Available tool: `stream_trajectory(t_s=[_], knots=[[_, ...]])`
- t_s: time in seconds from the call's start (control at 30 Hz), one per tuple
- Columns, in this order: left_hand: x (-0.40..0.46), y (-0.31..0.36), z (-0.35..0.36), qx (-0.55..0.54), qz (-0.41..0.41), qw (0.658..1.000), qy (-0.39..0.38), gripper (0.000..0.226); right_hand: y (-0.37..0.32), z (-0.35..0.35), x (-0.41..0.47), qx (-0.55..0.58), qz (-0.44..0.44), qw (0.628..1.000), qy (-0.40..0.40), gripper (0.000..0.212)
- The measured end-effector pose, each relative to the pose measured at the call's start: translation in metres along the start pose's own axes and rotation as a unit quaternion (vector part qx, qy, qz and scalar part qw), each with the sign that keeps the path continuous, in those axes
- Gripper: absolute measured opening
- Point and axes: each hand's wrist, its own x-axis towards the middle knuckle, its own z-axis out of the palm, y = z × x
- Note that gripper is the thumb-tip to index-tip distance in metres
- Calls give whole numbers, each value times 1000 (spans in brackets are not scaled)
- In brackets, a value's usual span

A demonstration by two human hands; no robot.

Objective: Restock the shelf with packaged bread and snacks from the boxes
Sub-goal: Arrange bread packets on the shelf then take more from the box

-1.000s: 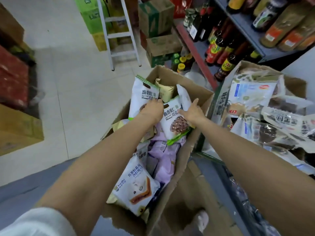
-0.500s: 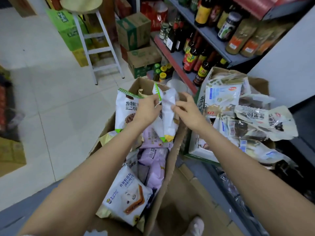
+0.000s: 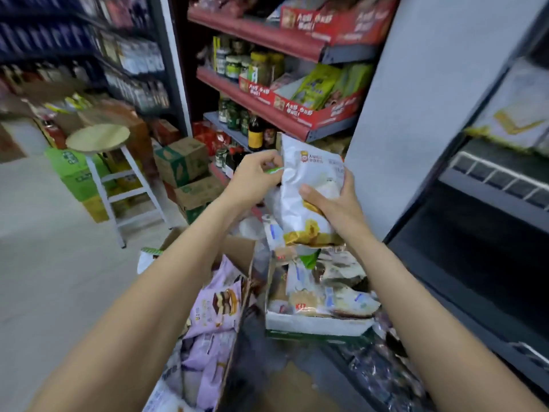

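Both hands hold a white bread packet (image 3: 309, 185) with a yellow bottom edge, raised upright in front of the shelving. My right hand (image 3: 332, 194) wraps its right side and front. My left hand (image 3: 255, 176) pinches a green-edged packet edge (image 3: 274, 170) against its left side. Below, a tall brown box (image 3: 237, 257) holds purple and white snack packets (image 3: 214, 304). To its right a white-walled box (image 3: 315, 324) holds more clear and white bread packets (image 3: 326, 289).
Red-edged shelves (image 3: 267, 93) with jars, bottles and green snack bags (image 3: 320, 84) stand ahead. A grey panel (image 3: 416, 114) and a dark empty shelf bay (image 3: 475, 248) are on the right. A white stool (image 3: 101, 138) and stacked cartons (image 3: 184, 162) stand on the tiled floor at left.
Both hands lifted the white packet up out of the brown box and toward the right. My view swung up from the boxes to the shelves.
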Motion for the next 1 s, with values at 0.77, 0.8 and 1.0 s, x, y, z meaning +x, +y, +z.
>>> stream_trajectory(t_s=[0.77,0.8,1.0], knots=[[177,267,368,-115,121,981,-100,5,7,-459,25,169,-41,917,360,64],[186,267,381,-91,122,981,-120,8,10,-469,31,158,-45,909,382,66],[234,260,439,-88,120,961,-233,25,19,-502,59,150,-63,891,425,59]])
